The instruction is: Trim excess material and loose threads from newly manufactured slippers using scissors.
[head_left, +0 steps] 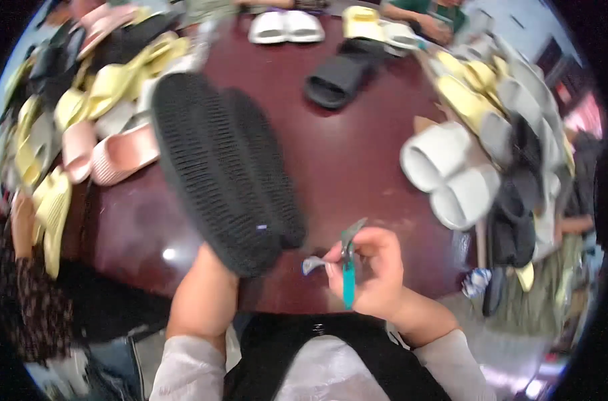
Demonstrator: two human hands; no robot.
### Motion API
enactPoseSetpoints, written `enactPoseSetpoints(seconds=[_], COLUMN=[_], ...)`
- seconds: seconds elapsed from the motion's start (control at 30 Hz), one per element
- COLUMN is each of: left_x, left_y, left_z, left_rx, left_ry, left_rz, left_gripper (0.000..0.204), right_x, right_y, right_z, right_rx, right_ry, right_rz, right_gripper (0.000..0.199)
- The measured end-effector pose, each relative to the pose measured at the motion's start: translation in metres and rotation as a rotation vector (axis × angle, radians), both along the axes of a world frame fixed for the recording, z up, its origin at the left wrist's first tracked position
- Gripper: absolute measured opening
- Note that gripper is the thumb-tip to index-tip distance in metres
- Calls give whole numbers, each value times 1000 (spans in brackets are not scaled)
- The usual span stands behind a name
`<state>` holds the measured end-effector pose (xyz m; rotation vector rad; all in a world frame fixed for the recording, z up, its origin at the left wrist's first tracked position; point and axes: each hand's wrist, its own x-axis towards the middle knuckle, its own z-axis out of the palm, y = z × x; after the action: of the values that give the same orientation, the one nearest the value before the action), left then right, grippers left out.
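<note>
A pair of black slide sandals (217,167) is held up over the table, ridged soles facing me. My left hand (214,264) grips the pair from below, its fingers hidden behind the soles. Close by on the right, my right hand (377,267) is closed round small teal-handled snips (349,274), the metal blades pointing up and away. A small whitish piece with a blue edge (311,265) sticks out by the fingers of that hand; I cannot tell what it is.
On the dark red glossy table (344,167) lie white slides (451,174), black slides (341,77) and another white pair (287,27). Heaps of slides in pink (123,154), yellow (110,90) and grey line both sides. Another person's hands (438,28) show at the far edge.
</note>
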<state>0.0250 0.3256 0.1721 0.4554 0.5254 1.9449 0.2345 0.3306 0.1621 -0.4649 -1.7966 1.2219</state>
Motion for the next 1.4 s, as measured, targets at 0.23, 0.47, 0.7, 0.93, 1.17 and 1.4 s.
enactPoseSetpoints(seconds=[0.23,0.47,0.7,0.93,1.17,1.4], left_x=[40,55,60,52,43,32], left_y=[13,5,24,16,24,35], left_z=[9,16,13,33,17,21], left_rx=[-107,-84,-66,-70,-48,54], left_ry=[33,79,176,353,486,611], left_rz=[-100,-91,-36,258,493,560], left_gripper=[38,36,34,32,30,28], right_x=[146,250,261,228,235,135], right_y=[10,0,7,15,3,43], right_z=[9,24,4,7,21,16], right_rx=[331,-41,43,98,303,-108], right_ry=[-603,-977,-1203,-1353,-1253,-263], right_rz=[-630,-1051,-1089,-970,-1130,-578], right_gripper=[47,43,44,45,51,56])
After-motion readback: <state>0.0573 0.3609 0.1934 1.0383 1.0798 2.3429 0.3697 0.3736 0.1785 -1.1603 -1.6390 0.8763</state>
